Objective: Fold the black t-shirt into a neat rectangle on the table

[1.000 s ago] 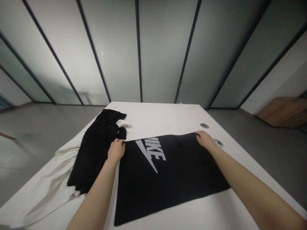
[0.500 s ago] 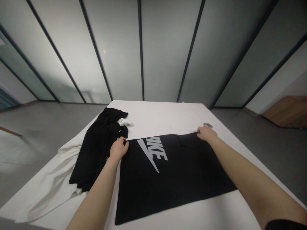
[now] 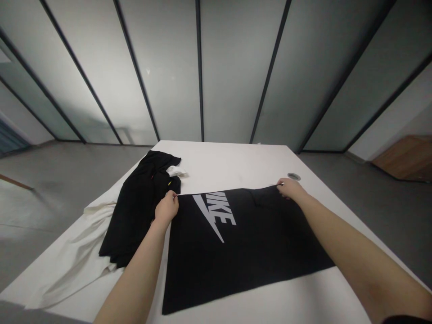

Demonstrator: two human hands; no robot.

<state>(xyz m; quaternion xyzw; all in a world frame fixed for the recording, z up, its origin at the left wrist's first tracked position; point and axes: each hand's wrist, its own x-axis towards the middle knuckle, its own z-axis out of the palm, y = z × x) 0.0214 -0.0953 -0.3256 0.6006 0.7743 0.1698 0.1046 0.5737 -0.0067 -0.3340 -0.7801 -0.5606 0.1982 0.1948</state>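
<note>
A: Where are your hands just now?

B: Your left hand [image 3: 166,209] sits left of the frame's centre, its grip pinched shut on the far left corner of the black shirt [image 3: 249,252]. Your right hand [image 3: 290,189], right of centre, has its grip closed on the far right corner of the same edge.

A: And the shirt itself?

B: It lies flat on the white worktop [image 3: 232,159], filling the lower middle of the frame, white logo [image 3: 214,213] up (the letters run sideways from where you stand). The far edge between your hands looks pulled into a straight line, and by your right hand it seems raised a little off the worktop.

A: What crowds you?

B: Dark clothes [image 3: 138,211] in a heap just left of your left hand; whether they touch the shirt I cannot tell. A white cloth [image 3: 70,270] spills from under them toward the lower left. A round cap [image 3: 293,176] in the worktop sits just past your right hand.

A: So which step is this?

B: By my reading, you have the far edge gripped at both corners and nothing folded yet. Any move with that edge asks you to carry both hands together and evenly, so the cloth stays taut and clears the heap.
</note>
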